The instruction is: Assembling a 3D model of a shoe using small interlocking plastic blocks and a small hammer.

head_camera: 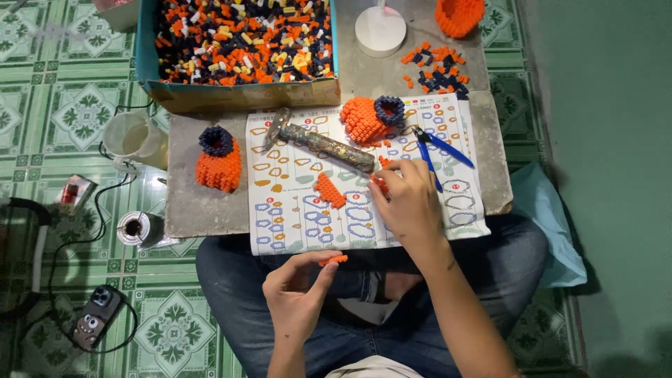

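strip (334, 260): small, orange, beaded | pinched by left hand (297, 290)

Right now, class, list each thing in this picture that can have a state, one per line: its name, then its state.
left hand: pinching a small orange bead strip over the lap
right hand: palm down on the pattern sheet, fingertips at loose orange pieces
hammer: lying flat on the sheet, untouched
blue pliers: lying on the sheet, handles spread
bead box: open, full of mixed beads
orange bead figure: upright on the slab
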